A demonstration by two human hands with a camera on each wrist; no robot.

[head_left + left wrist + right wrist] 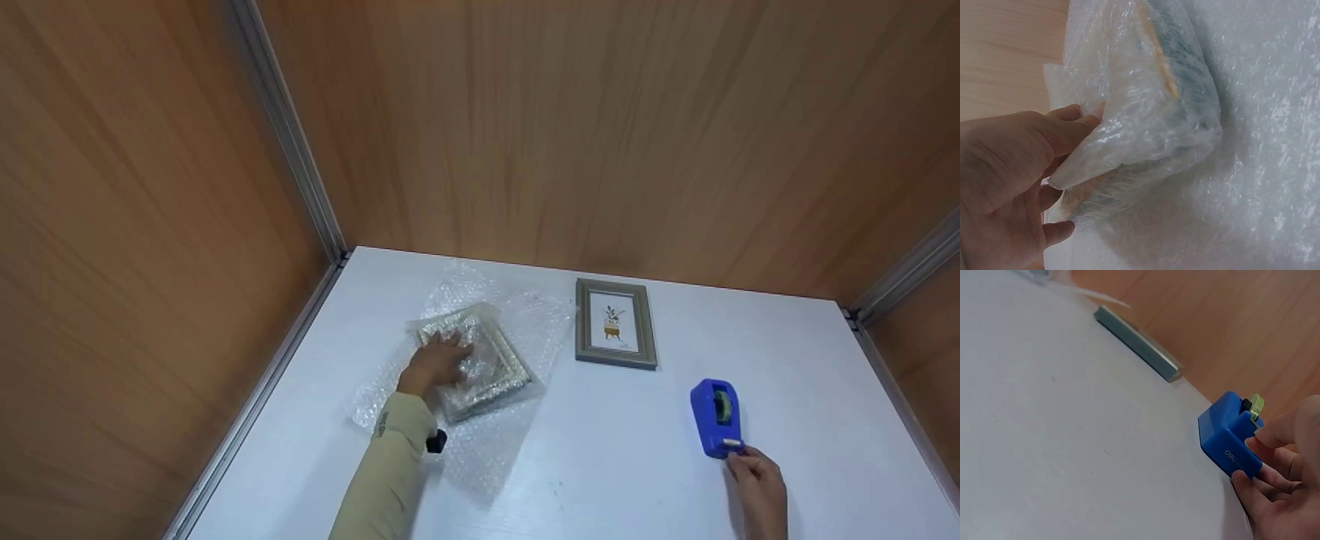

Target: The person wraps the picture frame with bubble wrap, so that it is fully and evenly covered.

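A picture frame [517, 367] lies wrapped in bubble wrap [480, 469], tilted on the white table. My left hand [439, 364] rests on top of it with fingers spread. In the left wrist view, the fingers of my left hand [1022, 163] press at a folded flap of the wrap [1129, 118]. Right of this, a blue tape dispenser [712, 420] stands with its cutter end toward me. My right hand [759, 487] is at that end. In the right wrist view, the thumb and forefinger of my right hand [1283, 467] pinch the tape at the dispenser's [1227, 439] cutter, other fingers near its side.
A second picture frame [615, 322], grey with a potted plant print, lies unwrapped near the table's [615, 450] back edge. Wooden panels [585, 135] with metal posts [292, 135] enclose the table at the back and sides.
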